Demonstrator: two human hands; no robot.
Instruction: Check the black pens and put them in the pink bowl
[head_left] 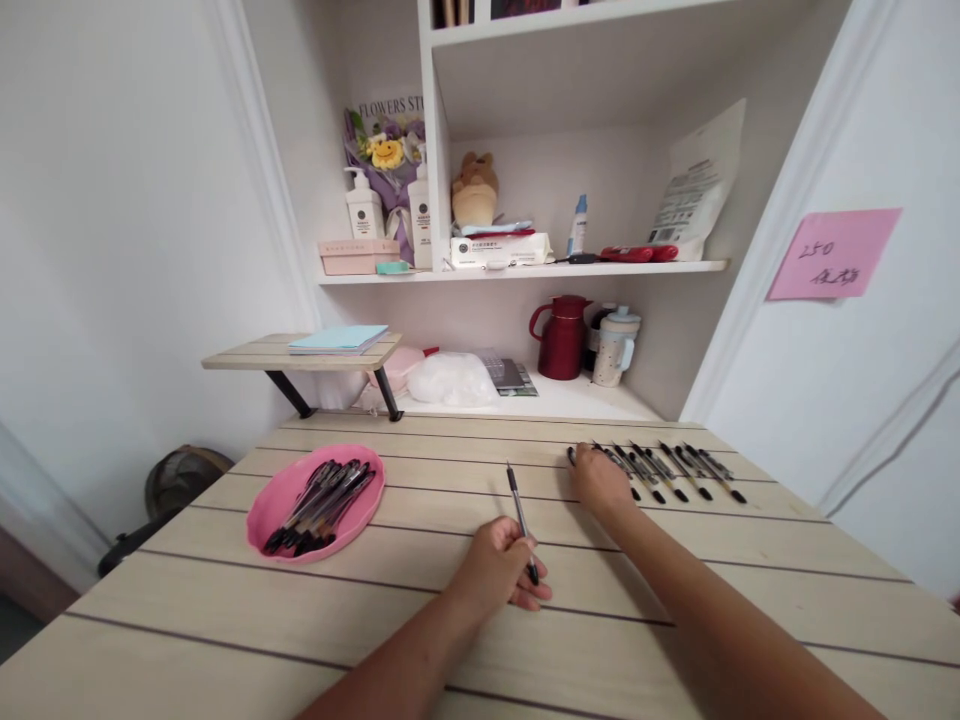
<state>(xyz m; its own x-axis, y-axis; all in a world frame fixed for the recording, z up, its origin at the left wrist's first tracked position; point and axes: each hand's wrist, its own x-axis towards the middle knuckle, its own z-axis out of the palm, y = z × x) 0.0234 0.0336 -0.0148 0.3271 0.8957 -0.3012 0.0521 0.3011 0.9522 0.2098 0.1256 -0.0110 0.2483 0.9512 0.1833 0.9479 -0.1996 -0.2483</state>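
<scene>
My left hand (496, 572) is closed around a black pen (519, 512) whose tip points away from me over the wooden table (465, 650). My right hand (598, 480) reaches forward, knuckles up, fingers curled on the leftmost pen of a row of several black pens (675, 470) laid side by side near the table's far right. What its fingers grip is mostly hidden. A pink oval tray (279, 490) at the left holds several more black pens (321, 494).
Behind the table are white shelves with a red jug (561, 338), a cream mug (615, 346), bottles (364, 208) and a plush toy (474, 190). A small wooden riser (300, 356) carries a blue notebook. A pink note (832, 254) sticks to the right wall. A fan (180, 480) stands left of the table.
</scene>
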